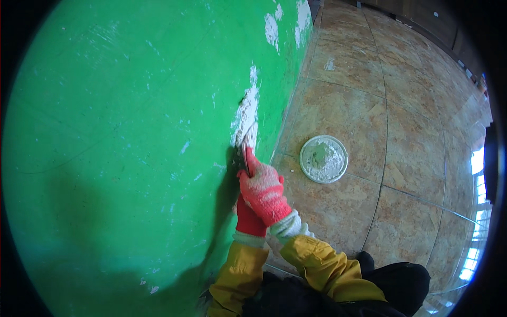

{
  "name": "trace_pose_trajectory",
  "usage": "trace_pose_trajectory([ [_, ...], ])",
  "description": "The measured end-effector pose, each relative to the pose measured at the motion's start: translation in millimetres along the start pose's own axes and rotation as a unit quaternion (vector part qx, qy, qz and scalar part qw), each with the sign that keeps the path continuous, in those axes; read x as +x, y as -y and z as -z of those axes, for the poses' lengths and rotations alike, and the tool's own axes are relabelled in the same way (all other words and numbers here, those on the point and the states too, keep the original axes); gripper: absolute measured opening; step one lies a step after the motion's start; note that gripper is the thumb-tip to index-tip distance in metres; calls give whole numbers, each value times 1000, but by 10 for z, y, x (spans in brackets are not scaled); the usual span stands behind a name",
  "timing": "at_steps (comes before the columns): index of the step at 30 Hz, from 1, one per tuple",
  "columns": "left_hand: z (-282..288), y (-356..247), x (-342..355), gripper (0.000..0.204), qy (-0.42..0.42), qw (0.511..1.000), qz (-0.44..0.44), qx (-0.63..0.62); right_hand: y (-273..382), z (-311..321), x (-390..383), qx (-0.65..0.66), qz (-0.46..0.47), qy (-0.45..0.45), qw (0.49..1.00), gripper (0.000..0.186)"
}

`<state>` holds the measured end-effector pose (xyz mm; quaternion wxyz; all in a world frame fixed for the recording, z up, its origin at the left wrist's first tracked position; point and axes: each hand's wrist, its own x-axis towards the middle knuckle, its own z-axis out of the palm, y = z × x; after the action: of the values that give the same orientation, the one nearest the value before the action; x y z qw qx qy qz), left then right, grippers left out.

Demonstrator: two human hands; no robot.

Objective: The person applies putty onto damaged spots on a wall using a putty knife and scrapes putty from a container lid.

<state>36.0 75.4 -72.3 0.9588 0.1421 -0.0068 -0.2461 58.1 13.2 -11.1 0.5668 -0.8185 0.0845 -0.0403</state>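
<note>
My right hand (264, 194), in a red and pale knit glove, is closed around a putty knife (243, 158), which shows only as a narrow dark strip. Its tip rests against a rough white filler patch (246, 117) on the green wall (142, 121). Greyish filler is smeared along the patch's left edge and near the tip. Tucked beneath and behind the right hand, my left hand (250, 219) wears a red glove. Its fingers are mostly hidden, so whether it also grips the knife does not show.
On the brown tiled floor (412, 158) to the right sits a round white tub lid (338, 170) holding white filler. More bare white patches (271, 31) mark the wall farther up. My bent dark-clothed leg (401, 285) is at the lower right.
</note>
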Motion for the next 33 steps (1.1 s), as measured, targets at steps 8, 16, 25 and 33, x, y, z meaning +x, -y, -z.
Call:
trace_pose_trajectory([
  [8,-92,414,-275,45,51,936,170,-304,-576,655,-120,386,-42,35,921,39],
  [16,-339,356,-339,48,-150,975,148,73,-388,1279,765,351,68,8,934,34],
  [25,-377,303,-306,43,-188,976,84,69,-139,815,761,233,227,-48,945,44],
  [33,-170,282,-231,39,-223,970,37,88,-206,579,557,165,209,-36,963,46],
])
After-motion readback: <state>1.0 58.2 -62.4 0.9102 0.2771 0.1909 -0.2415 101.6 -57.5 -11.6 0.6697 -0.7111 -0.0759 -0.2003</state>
